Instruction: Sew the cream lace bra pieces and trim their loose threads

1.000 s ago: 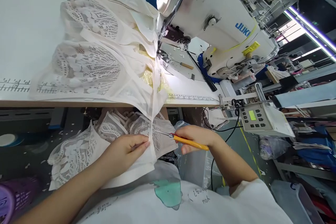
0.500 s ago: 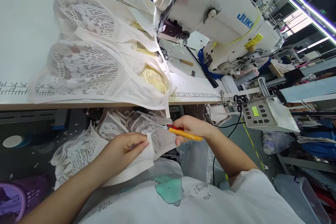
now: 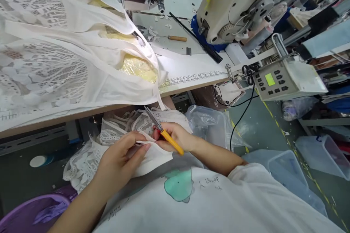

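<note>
In my lap lies a white lace bra (image 3: 157, 158). My left hand (image 3: 124, 154) pinches its folded band between thumb and fingers. My right hand (image 3: 172, 136) is closed around an orange-handled tool (image 3: 172, 142) with a long, narrow metal end and a bit of red beside it; its exact kind is unclear. That metal end points up and left, towards the table edge. The fingertips of my right hand also meet the fabric, close to my left fingers. More white lace pieces (image 3: 82, 164) hang or lie beneath my hands.
White lace bras (image 3: 41, 65) overlap on the table. A sewing machine (image 3: 218, 18) stands behind, with a wooden-handled tool (image 3: 177, 38) near it. A control box (image 3: 276, 80) is at right, a purple basket (image 3: 35, 204) at lower left, and clear plastic bins (image 3: 287, 167) on the floor.
The view has shifted right and down. My right hand has come left to the fabric beside my left hand, and the tool's metal end has swung upward.
</note>
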A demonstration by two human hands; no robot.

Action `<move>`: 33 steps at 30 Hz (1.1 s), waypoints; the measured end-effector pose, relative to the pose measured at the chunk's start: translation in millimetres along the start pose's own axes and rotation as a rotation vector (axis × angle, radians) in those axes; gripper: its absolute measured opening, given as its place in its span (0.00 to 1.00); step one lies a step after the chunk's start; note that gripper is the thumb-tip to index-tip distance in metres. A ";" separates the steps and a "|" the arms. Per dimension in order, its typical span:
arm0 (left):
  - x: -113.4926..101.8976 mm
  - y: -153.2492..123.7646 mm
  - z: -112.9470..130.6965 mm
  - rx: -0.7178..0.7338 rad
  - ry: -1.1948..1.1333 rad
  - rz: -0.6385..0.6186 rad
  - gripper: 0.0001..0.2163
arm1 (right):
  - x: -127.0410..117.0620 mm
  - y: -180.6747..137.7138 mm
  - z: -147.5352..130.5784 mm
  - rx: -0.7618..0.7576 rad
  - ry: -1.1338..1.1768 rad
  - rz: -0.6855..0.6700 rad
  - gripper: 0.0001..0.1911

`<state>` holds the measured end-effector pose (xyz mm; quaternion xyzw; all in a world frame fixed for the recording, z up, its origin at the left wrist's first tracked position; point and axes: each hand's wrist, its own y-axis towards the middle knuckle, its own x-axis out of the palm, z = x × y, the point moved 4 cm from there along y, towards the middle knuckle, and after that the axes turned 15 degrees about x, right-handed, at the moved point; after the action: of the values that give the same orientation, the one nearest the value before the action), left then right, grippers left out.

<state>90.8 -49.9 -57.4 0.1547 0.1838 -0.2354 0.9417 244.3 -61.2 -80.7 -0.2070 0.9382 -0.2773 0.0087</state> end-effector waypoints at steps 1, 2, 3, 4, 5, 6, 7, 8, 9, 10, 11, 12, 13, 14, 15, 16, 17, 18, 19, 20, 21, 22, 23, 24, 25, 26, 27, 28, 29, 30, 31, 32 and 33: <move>0.7 0.0 0.1 0.003 0.000 -0.016 0.08 | -1.8 -2.6 -2.8 -0.022 -0.016 0.022 0.24; 1.5 0.2 0.5 0.010 -0.003 -0.031 0.09 | -3.5 -5.1 -5.2 -0.038 -0.033 0.041 0.24; 2.3 0.5 0.7 0.013 -0.005 -0.038 0.09 | -4.9 -7.5 -7.0 -0.047 -0.054 0.056 0.23; 3.1 0.5 0.3 0.005 -0.005 -0.042 0.08 | -6.0 -9.8 -8.4 -0.053 -0.080 0.068 0.22; 4.0 0.3 -0.3 -0.005 -0.003 -0.042 0.08 | -7.0 -11.8 -9.6 -0.057 -0.114 0.082 0.21; 4.5 -0.1 -1.2 -0.016 0.003 -0.035 0.09 | -8.0 -13.4 -10.5 -0.055 -0.156 0.098 0.20; 4.8 -0.7 -2.1 -0.030 0.015 -0.022 0.09 | -9.1 -14.6 -11.3 -0.045 -0.202 0.113 0.18; 4.7 -1.5 -2.8 -0.041 0.036 -0.009 0.09 | -10.0 -15.2 -11.8 -0.025 -0.254 0.123 0.17; 4.1 -2.3 -3.0 -0.050 0.065 0.011 0.09 | -10.7 -15.2 -11.7 0.009 -0.315 0.122 0.16; 2.8 -2.9 -2.2 -0.048 0.099 0.039 0.09 | -11.1 -14.6 -10.9 0.056 -0.385 0.113 0.15; 1.6 -3.4 -0.8 -0.046 0.134 0.064 0.09 | -11.6 -13.5 -9.5 0.111 -0.461 0.104 0.16; 0.7 -3.5 1.6 -0.037 0.164 0.081 0.08 | -12.2 -12.3 -7.6 0.166 -0.539 0.104 0.17; 0.5 -3.3 4.5 -0.023 0.187 0.085 0.08 | -13.1 -10.9 -5.3 0.220 -0.608 0.114 0.18; 0.9 -2.7 7.8 -0.006 0.201 0.080 0.07 | -14.2 -9.7 -3.0 0.265 -0.658 0.138 0.18; 1.8 -2.1 11.1 0.009 0.209 0.068 0.07 | -15.6 -8.7 -0.9 0.295 -0.676 0.177 0.18; 3.1 -1.5 14.1 0.021 0.213 0.050 0.07 | -17.0 -8.2 1.0 0.309 -0.665 0.220 0.17; 4.5 -1.2 16.3 0.020 0.214 0.031 0.07 | -18.2 -8.2 2.9 0.309 -0.640 0.256 0.15; 5.5 -1.4 17.3 0.000 0.216 0.023 0.07 | -19.0 -8.8 5.0 0.299 -0.600 0.275 0.15; 5.8 -2.2 16.9 -0.043 0.219 0.027 0.07 | -19.4 -10.0 7.1 0.277 -0.545 0.278 0.14; 5.1 -3.5 15.6 -0.101 0.223 0.049 0.07 | -19.5 -11.7 9.4 0.249 -0.478 0.263 0.14; 3.8 -5.5 13.3 -0.171 0.231 0.081 0.08 | -19.2 -13.8 11.8 0.217 -0.398 0.230 0.14; 2.1 -7.7 10.5 -0.243 0.239 0.119 0.09 | -18.8 -16.1 14.0 0.177 -0.301 0.188 0.15; 0.2 -10.0 7.6 -0.303 0.245 0.158 0.11 | -18.3 -18.7 15.8 0.131 -0.193 0.143 0.18; -1.2 -11.7 4.9 -0.344 0.245 0.189 0.13 | -17.8 -21.2 17.3 0.085 -0.092 0.102 0.23; -1.8 -12.7 2.3 -0.362 0.237 0.202 0.14 | -17.3 -23.6 18.6 0.049 -0.020 0.075 0.27; -1.9 -13.1 -0.1 -0.361 0.221 0.206 0.15 | -17.0 -25.6 19.8 0.025 0.021 0.067 0.29; -1.6 -13.0 -2.2 -0.348 0.203 0.205 0.16 | -16.8 -27.3 20.7 0.015 0.033 0.082 0.31; -1.3 -12.8 -4.0 -0.327 0.188 0.203 0.17 | -16.5 -28.6 21.3 0.017 0.017 0.108 0.30; -0.9 -12.7 -5.4 -0.304 0.179 0.201 0.17 | -16.1 -29.8 21.4 0.024 -0.018 0.139 0.28; -0.8 -12.8 -6.4 -0.281 0.177 0.203 0.17 | -15.6 -30.8 20.7 0.026 -0.060 0.173 0.26; -0.8 -13.0 -6.9 -0.259 0.181 0.206 0.17 | -15.0 -31.8 19.2 0.019 -0.101 0.203 0.24; -0.9 -13.3 -6.9 -0.236 0.187 0.211 0.16 | -14.5 -32.7 17.3 0.003 -0.138 0.230 0.23; -1.0 -13.6 -6.5 -0.211 0.195 0.212 0.17 | -14.0 -33.6 15.4 -0.015 -0.168 0.254 0.22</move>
<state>81.4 -58.5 -65.5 0.0957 0.2808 -0.0980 0.9499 272.0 -89.2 -77.5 -0.1091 0.9549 -0.2485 0.1208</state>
